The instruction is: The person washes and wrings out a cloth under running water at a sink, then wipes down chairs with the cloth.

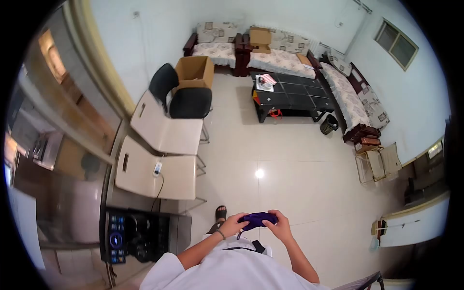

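Held in front of my waist is a small dark purple cloth item [257, 220], stretched sideways between both hands. It looks like a soft pouch, with a short cord or loop dangling at its left end. My left hand [234, 224], with a bracelet at the wrist, is closed on the left end. The right end sits in my right hand [280, 225], with its fingers closed around the edge. What the cloth may contain is hidden.
Left of me, two pale chairs [176, 135], a black chair [191, 102] and an open cardboard box [195, 72] line the wall. A black box-like unit [137, 237] stands nearby. Ahead are a black coffee table [295, 94], a wastebasket [329, 124] and cushioned sofas [343, 92].
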Tool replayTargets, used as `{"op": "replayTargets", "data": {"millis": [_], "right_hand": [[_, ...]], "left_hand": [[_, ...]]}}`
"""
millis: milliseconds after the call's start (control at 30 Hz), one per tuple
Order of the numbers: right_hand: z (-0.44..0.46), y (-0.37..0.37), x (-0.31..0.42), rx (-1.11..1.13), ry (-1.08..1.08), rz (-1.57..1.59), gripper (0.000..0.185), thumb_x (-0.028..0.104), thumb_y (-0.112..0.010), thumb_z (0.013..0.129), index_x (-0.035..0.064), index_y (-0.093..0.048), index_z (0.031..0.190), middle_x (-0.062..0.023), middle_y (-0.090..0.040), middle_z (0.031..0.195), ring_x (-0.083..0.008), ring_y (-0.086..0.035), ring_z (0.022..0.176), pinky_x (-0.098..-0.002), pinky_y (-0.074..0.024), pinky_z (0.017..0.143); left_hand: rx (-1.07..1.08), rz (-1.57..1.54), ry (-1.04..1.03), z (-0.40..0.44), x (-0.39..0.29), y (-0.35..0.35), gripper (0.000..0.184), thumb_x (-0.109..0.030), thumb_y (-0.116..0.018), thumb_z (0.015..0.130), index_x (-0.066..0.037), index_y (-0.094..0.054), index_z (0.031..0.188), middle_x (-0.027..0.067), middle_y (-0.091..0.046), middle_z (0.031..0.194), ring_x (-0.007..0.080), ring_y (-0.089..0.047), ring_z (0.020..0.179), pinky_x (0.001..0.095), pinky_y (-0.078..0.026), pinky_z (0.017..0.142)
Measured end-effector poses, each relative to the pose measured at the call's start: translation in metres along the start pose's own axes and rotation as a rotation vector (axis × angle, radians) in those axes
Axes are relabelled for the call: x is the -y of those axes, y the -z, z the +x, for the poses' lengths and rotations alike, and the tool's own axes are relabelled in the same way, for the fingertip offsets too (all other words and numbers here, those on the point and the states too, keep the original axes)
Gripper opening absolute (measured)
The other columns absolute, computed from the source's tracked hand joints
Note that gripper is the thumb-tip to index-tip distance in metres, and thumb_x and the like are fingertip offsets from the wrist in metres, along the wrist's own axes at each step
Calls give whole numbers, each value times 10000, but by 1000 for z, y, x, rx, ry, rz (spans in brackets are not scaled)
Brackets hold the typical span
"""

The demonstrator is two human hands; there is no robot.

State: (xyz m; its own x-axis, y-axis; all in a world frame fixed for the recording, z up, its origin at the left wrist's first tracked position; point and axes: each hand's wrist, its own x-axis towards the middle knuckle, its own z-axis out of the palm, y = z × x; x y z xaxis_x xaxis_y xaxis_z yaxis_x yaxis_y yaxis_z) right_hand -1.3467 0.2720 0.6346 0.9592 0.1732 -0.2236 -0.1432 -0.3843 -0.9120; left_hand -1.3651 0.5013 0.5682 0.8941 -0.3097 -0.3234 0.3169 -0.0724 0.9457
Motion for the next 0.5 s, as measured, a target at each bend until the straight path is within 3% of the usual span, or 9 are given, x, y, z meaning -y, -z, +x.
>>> {"op": "replayTargets", "data": {"millis": [33,67,100,200,333,500], "right_hand": [[21,3,3,15,13,-35,476,165,-766,812,-7,-572,1212,-146,-685,972,-162,-672,797,-295,-538,699],[43,8,9,31,30,-71,498,187,-762,818,-4,-564,1233,-153,-685,989,-167,-675,804,-300,-539,699],[68,16,20,42,36,-89,510,210,-752,828,-1,-557,1249,-150,-679,1031,-176,-671,820,-304,-537,707],[126,37,36,45,28,-137,535,304,-708,860,23,-552,1289,-126,-638,1208,-222,-647,890,-331,-524,747],[188,74,11,-52,12,-131,453,280,-704,862,43,-604,1235,-136,-652,1173,-235,-655,893,-348,-526,753],[258,142,-29,-154,-22,-78,371,263,-690,881,28,-640,1164,-136,-675,1107,-232,-666,897,-346,-529,766]], "left_hand": [[-16,9,-74,24,9,12,358,-145,-647,919,-42,-577,1255,30,-654,881,69,-596,680,226,-502,577],[16,-37,-13,48,9,29,341,-145,-634,927,-50,-579,1250,26,-659,874,68,-599,702,232,-498,600],[-13,-19,-69,75,10,47,335,-153,-627,934,-49,-573,1248,39,-663,907,91,-609,773,251,-511,683],[-35,1,70,137,-28,99,328,-155,-610,947,-41,-567,1251,61,-662,1007,112,-608,901,277,-507,821],[-111,-99,113,222,-43,145,322,-152,-592,958,-16,-566,1249,64,-651,1070,122,-601,958,289,-498,866],[-199,-277,208,335,-44,150,307,-145,-567,966,19,-573,1225,55,-654,1065,131,-605,939,282,-502,841]]}}
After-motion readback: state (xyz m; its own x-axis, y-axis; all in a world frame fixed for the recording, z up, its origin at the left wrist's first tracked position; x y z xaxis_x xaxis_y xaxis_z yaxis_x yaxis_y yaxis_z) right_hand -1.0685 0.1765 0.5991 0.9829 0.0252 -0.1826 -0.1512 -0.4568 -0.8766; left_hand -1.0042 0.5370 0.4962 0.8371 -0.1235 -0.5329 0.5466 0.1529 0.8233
